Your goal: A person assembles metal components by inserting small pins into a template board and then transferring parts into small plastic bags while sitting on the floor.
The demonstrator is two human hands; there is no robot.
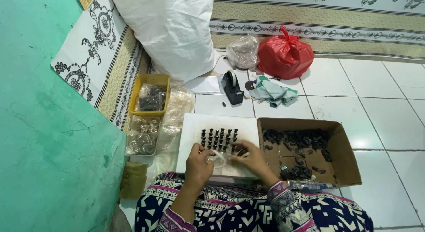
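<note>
You are seated on the floor of a home used for piecework: white tiled floor (385, 112), teal painted wall (44, 125), patterned mat (318, 19) along the edge, a cardboard box (349, 165) of small black parts, tape dispenser (232, 87), tied red plastic bag (284, 54).

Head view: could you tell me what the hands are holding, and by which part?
Both the left hand and right hand pinch a small clear plastic bag by its edges.

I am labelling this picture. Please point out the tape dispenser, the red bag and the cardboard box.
tape dispenser (232, 87), head view, on its black body
red bag (284, 57), head view, on its bulging middle
cardboard box (344, 160), head view, on its right flap
</note>
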